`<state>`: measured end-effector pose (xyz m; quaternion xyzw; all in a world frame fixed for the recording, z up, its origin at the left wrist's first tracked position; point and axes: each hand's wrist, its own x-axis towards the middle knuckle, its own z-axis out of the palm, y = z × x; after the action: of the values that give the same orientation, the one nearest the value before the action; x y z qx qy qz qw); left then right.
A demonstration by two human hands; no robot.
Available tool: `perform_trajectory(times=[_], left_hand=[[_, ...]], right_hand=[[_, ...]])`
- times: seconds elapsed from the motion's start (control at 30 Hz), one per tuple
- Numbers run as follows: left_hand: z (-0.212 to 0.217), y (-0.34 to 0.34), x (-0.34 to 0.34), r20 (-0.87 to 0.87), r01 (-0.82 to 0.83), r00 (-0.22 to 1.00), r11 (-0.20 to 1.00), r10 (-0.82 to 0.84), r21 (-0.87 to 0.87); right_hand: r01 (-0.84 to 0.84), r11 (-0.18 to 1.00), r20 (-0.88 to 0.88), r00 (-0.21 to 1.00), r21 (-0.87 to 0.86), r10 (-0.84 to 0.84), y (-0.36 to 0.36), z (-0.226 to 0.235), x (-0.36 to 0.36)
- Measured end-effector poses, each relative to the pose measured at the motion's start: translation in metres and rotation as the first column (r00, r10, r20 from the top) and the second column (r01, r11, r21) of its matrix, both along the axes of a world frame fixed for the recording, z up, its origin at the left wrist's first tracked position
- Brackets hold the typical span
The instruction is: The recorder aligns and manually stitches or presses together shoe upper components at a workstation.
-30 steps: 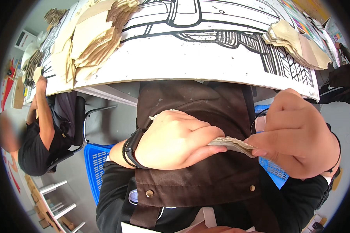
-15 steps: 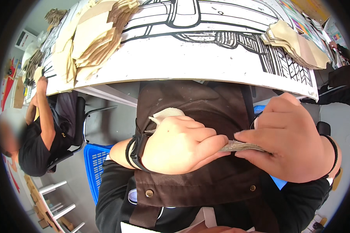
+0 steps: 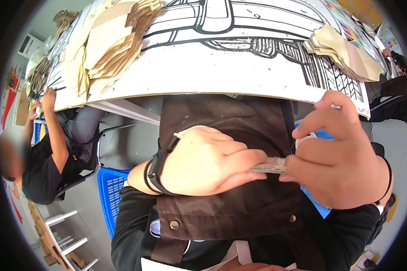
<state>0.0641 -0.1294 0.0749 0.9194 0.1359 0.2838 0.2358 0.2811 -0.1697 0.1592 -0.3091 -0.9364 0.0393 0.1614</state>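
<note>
Both hands are pinching a thin flat strip point(image 3: 272, 165) over the brown apron point(image 3: 239, 122): the left hand point(image 3: 208, 162) is gripping one end, the right hand point(image 3: 339, 158) closing fingers on the other, below the table point(image 3: 221, 77).

Colourful printed sheets point(image 3: 348, 18) at the table's far right corner, red poster point(image 3: 11, 86) at far left

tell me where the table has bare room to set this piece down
The printed table top is bare along its near edge, between the cardboard stack on the left and the stack on the right. Both far corners are crowded with cardboard.
</note>
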Motion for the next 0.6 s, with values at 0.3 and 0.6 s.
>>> perform_trajectory(times=[0.3, 0.6], left_hand=[[0.037, 0.01, -0.017, 0.006, -0.074, 0.997, 0.929, 0.078, 0.361], [0.034, 0.024, 0.011, 0.314, -0.538, 0.798, 0.374, 0.514, 0.756]], right_hand=[[0.207, 0.946, 0.152, 0.957, 0.248, -0.249, -0.014, 0.045, -0.005], [0.242, 0.599, 0.078, 0.886, 0.764, -0.458, 0.007, -0.01, -0.01]])
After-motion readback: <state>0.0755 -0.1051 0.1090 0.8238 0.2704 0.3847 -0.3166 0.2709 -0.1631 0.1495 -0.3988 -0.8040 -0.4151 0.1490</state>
